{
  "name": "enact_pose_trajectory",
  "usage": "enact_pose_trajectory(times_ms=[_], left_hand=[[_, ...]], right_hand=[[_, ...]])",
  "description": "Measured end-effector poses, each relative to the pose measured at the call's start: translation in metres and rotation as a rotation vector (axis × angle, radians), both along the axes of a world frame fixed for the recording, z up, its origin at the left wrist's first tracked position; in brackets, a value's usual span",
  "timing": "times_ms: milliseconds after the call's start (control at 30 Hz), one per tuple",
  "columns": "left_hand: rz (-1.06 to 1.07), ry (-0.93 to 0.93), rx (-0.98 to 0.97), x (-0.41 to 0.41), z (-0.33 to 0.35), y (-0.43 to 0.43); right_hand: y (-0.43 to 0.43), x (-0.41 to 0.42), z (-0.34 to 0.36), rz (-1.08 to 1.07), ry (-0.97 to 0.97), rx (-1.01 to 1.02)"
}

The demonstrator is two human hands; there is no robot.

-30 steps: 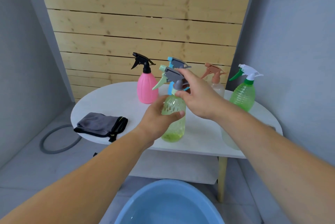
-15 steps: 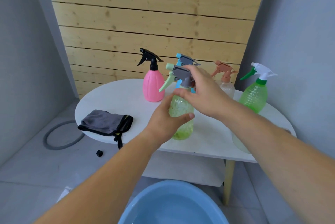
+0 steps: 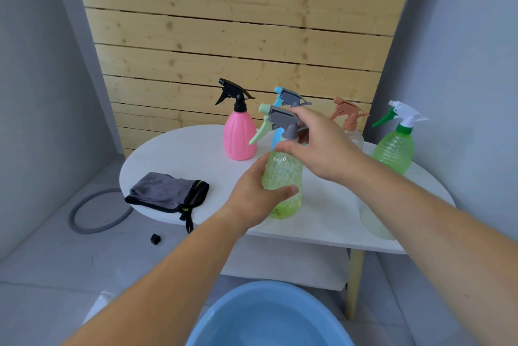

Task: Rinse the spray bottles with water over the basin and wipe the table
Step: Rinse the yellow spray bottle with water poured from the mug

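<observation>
A pale green spray bottle (image 3: 283, 174) with a grey and mint trigger head stands on the white oval table (image 3: 179, 149). My left hand (image 3: 252, 194) grips its body from the left. My right hand (image 3: 319, 143) holds the grey collar at its neck, thumb in front and fingers over the head. Behind stand a pink bottle (image 3: 238, 135) with a black head, a blue-headed bottle (image 3: 288, 97) mostly hidden, a clear bottle (image 3: 350, 124) with a brown head, and a green ribbed bottle (image 3: 395, 146) with a white head. A grey cloth (image 3: 165, 191) lies at the table's left.
A blue basin (image 3: 266, 317) holding water sits on the floor below the table's front edge. A pale container (image 3: 372, 219) is partly hidden behind my right forearm. A grey hose ring (image 3: 84, 216) and a small black cap (image 3: 155, 239) lie on the floor at left.
My right hand has shifted on the bottle's head, its fingers turning round the collar. My left hand keeps its hold on the body. The camera has tilted slightly.
</observation>
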State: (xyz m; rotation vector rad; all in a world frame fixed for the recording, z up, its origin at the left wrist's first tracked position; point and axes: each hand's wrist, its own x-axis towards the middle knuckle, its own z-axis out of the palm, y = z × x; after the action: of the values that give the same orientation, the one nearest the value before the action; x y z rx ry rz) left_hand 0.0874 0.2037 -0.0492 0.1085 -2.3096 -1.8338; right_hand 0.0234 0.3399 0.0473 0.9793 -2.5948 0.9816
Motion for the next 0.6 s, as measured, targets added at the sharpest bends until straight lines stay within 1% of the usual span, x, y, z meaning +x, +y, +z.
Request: enact_pose_trajectory(times_ms=[67,167,200,333,467,600], left_hand=[[-0.008,0.006,-0.005,-0.001,-0.001,0.000],[-0.011,0.009,0.001,-0.002,-0.001,0.000],[-0.005,0.012,0.002,-0.002,-0.002,0.000],[0.006,0.015,-0.018,-0.003,-0.002,0.000],[0.004,0.022,-0.019,-0.004,-0.001,0.000],[0.030,0.033,-0.027,-0.004,-0.002,0.001]], right_hand=[[-0.001,0.002,-0.002,-0.008,0.007,0.004],[0.002,0.001,-0.001,0.080,-0.134,-0.084],[0.004,0.000,0.000,0.096,-0.148,-0.101],[0.004,0.000,-0.004,0.042,-0.093,-0.066],[0.006,-0.002,-0.002,0.118,-0.188,-0.166],[0.001,-0.008,-0.008,0.086,-0.173,-0.219]])
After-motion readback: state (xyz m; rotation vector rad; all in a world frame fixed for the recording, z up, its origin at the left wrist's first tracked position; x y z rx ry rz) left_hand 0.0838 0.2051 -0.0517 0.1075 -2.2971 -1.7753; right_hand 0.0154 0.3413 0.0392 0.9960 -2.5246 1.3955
